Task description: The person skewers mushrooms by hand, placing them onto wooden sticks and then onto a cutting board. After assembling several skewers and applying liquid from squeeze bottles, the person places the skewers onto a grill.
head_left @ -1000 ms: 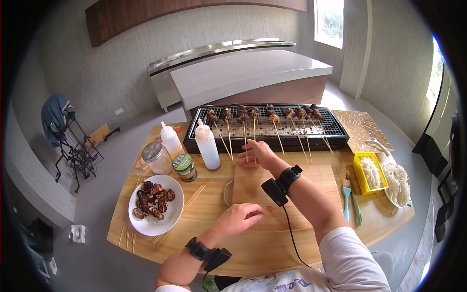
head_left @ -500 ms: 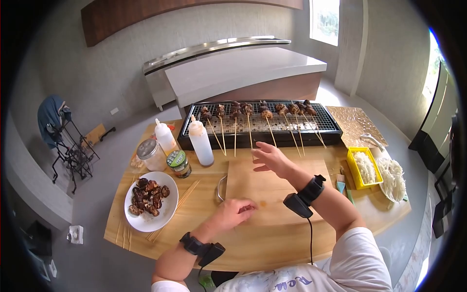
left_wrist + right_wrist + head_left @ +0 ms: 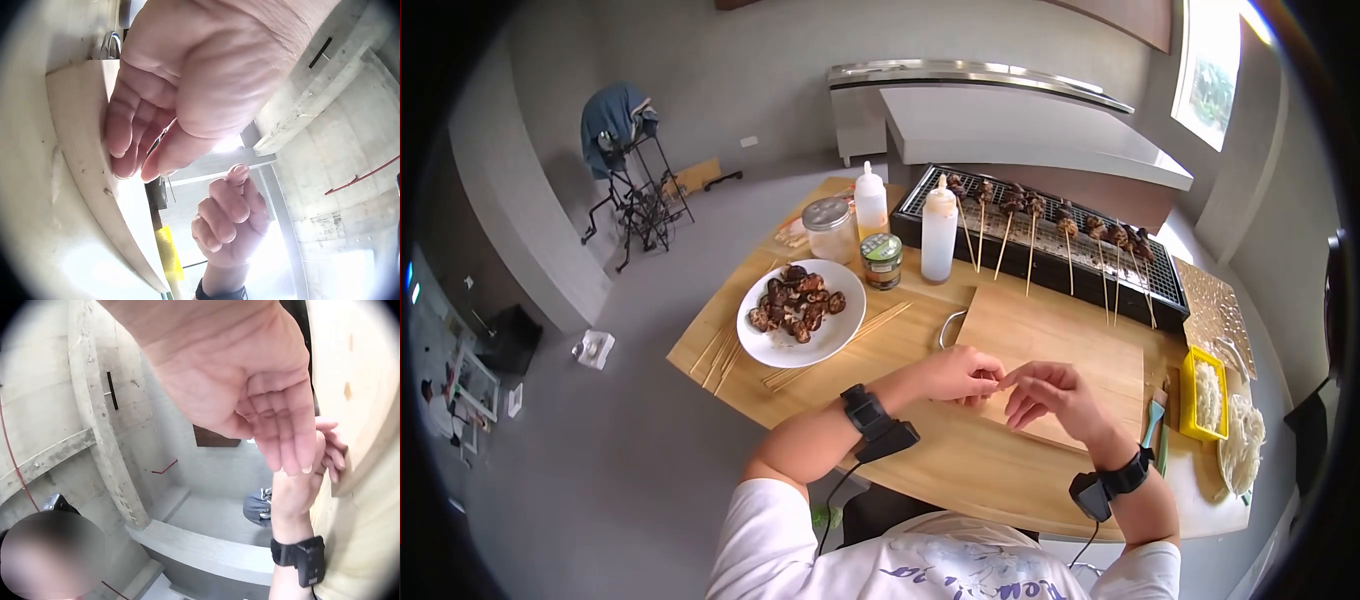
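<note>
In the head view the left hand (image 3: 960, 375) is over the front left of a wooden cutting board (image 3: 1050, 350), its fingers loosely bent. Just right of it is the right hand (image 3: 1055, 400), fingers slightly bent; the fingertips nearly meet, and whether they touch cannot be told. Nothing shows in the left hand (image 3: 200, 81) in the left wrist view, where thumb and fingers come close together. The right hand (image 3: 250, 381) also shows nothing held in the right wrist view. Beyond the board, meat skewers (image 3: 1068, 228) lie across a black grill (image 3: 1055, 270).
Left of the board are a white plate (image 3: 820, 350) of dark pieces, bamboo sticks (image 3: 840, 345), a jar (image 3: 830, 235), a can (image 3: 882, 265) and two squeeze bottles (image 3: 938, 240). At the right are a brush (image 3: 1153, 420), a yellow basket (image 3: 1190, 405) and white shreds (image 3: 1242, 445).
The right hand has come back from the skewer handles at the grill to beside the left hand. The head view has turned left, so the table sits differently in the picture.
</note>
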Available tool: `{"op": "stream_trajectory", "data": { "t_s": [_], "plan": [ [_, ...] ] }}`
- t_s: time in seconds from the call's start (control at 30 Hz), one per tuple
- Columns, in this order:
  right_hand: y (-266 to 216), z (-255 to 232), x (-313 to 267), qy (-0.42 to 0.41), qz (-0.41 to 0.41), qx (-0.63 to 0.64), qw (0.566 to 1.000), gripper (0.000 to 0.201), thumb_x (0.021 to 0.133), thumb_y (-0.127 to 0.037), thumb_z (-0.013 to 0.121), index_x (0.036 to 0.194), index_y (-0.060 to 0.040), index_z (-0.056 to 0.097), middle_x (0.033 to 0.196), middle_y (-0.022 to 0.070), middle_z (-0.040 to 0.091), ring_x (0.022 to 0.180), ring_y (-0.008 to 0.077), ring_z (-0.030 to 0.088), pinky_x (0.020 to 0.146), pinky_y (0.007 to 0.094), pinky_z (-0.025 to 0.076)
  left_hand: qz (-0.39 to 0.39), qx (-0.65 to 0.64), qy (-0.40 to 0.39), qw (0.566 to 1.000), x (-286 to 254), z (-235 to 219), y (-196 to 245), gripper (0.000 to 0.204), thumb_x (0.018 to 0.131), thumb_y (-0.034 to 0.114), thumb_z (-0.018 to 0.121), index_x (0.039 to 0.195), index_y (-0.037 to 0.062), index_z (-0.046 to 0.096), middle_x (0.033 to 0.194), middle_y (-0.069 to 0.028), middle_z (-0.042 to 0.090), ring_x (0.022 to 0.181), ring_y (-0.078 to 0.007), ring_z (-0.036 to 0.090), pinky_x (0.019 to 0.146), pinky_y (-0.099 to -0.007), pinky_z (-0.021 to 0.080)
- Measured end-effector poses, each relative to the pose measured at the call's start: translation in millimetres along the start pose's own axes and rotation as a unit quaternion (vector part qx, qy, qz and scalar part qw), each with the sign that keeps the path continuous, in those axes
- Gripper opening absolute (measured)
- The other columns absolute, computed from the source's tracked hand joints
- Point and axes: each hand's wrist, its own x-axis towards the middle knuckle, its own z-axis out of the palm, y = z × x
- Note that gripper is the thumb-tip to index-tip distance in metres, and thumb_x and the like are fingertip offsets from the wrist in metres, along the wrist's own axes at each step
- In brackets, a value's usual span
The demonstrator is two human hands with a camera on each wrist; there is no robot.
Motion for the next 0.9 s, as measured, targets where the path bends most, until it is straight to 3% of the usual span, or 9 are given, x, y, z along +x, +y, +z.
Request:
{"op": "stream_trajectory", "data": {
  "t_s": [0.13, 0.2, 0.23, 0.3, 0.4, 0.5, 0.63, 0.7, 0.9],
  "plan": [
    [4.0, 20.6, 11.3, -0.047, 0.026, -0.004, 0.999, 0.024, 0.093, -0.016, 0.041, 0.097, 0.0026, 0.056, 0.075, 0.0101, 0.061, 0.068, 0.0178, 0.063, 0.065, 0.028, 0.053, -0.017, 0.078, -0.022, 0.997, -5.2, -13.6, 4.9, 0.017, 0.081, 0.016, 0.057, 0.092, 0.0043, 0.06, 0.072, -0.0058, 0.06, 0.063, -0.0121, 0.058, 0.055, -0.025, 0.046],
    [3.9, 26.7, 17.9, -0.067, 0.046, 0.006, 0.997, 0.023, 0.093, -0.015, 0.042, 0.098, 0.0024, 0.056, 0.076, 0.0087, 0.06, 0.069, 0.0152, 0.061, 0.066, 0.0265, 0.053, 0.145, 0.167, 0.08, 0.972, -15.5, -23.9, 15.4, 0.017, 0.08, 0.016, 0.058, 0.092, 0.0038, 0.06, 0.075, -0.0081, 0.061, 0.067, -0.0164, 0.06, 0.06, -0.0274, 0.046],
    [3.4, 29.7, 21.0, -0.084, 0.051, -0.004, 0.995, 0.023, 0.094, -0.015, 0.042, 0.097, 0.0024, 0.056, 0.076, 0.0082, 0.06, 0.069, 0.0149, 0.061, 0.066, 0.0266, 0.053, 0.111, 0.148, 0.117, 0.976, -27.4, -32.4, 25.4, 0.016, 0.081, 0.016, 0.057, 0.092, 0.0045, 0.061, 0.078, -0.008, 0.062, 0.071, -0.0175, 0.06, 0.064, -0.028, 0.046],
    [3.6, 34.5, 24.6, -0.106, 0.063, -0.011, 0.992, 0.023, 0.094, -0.015, 0.041, 0.097, 0.0023, 0.056, 0.076, 0.0078, 0.06, 0.069, 0.0145, 0.061, 0.065, 0.0266, 0.053, 0.119, 0.132, 0.212, 0.961, -49.6, -46.1, 37.7, 0.014, 0.081, 0.015, 0.058, 0.09, 0.0043, 0.061, 0.079, -0.0078, 0.063, 0.07, -0.0171, 0.061, 0.063, -0.0271, 0.046],
    [5.4, 38.1, 28.8, -0.142, 0.084, -0.02, 0.986, 0.023, 0.094, -0.015, 0.041, 0.097, 0.0026, 0.055, 0.076, 0.0071, 0.06, 0.07, 0.0138, 0.061, 0.065, 0.0267, 0.053, 0.125, 0.286, 0.344, 0.886, -94.7, -51.9, 53.5, 0.01, 0.078, 0.013, 0.062, 0.081, 0.0032, 0.058, 0.073, -0.0081, 0.059, 0.062, -0.0204, 0.058, 0.057, -0.0282, 0.045],
    [10.7, 39.7, 34.0, -0.156, 0.086, -0.014, 0.984, 0.023, 0.094, -0.015, 0.04, 0.097, 0.003, 0.055, 0.075, 0.0066, 0.06, 0.071, 0.0135, 0.061, 0.066, 0.0266, 0.052, 0.012, 0.421, 0.397, 0.815, -131.8, -41.5, 45.6, 0.009, 0.077, 0.011, 0.061, 0.079, 0.0044, 0.056, 0.071, -0.0089, 0.057, 0.062, -0.0261, 0.057, 0.055, -0.0339, 0.045],
    [15.6, 45.6, 41.3, -0.17, 0.09, 0.001, 0.981, 0.022, 0.094, -0.014, 0.041, 0.097, 0.0029, 0.055, 0.075, 0.0073, 0.061, 0.071, 0.0141, 0.061, 0.067, 0.0262, 0.052, -0.094, 0.444, 0.389, 0.802, -161.8, -28.1, 0.2, 0.009, 0.077, 0.012, 0.061, 0.081, 0.0049, 0.056, 0.074, -0.0096, 0.058, 0.064, -0.0282, 0.058, 0.056, -0.0352, 0.046],
    [14.8, 49.4, 44.4, -0.179, 0.083, 0.005, 0.98, 0.022, 0.093, -0.014, 0.042, 0.097, 0.0024, 0.056, 0.075, 0.0077, 0.061, 0.071, 0.0148, 0.062, 0.067, 0.0262, 0.052, -0.195, 0.473, 0.372, 0.774, -168.1, -20.5, -13.9, 0.014, 0.077, 0.013, 0.061, 0.088, 0.0059, 0.055, 0.077, -0.01, 0.059, 0.066, -0.0292, 0.059, 0.057, -0.0361, 0.048],
    [11.7, 52.8, 48.0, -0.195, 0.081, 0.022, 0.977, 0.024, 0.094, -0.014, 0.04, 0.099, 0.0029, 0.056, 0.076, 0.006, 0.06, 0.07, 0.0116, 0.06, 0.069, 0.026, 0.053, -0.289, 0.503, 0.336, 0.742, -169.9, -9.1, -30.6, 0.024, 0.077, 0.013, 0.061, 0.096, 0.0031, 0.051, 0.079, -0.0121, 0.061, 0.069, -0.0298, 0.06, 0.058, -0.0375, 0.049]
  ]
}}
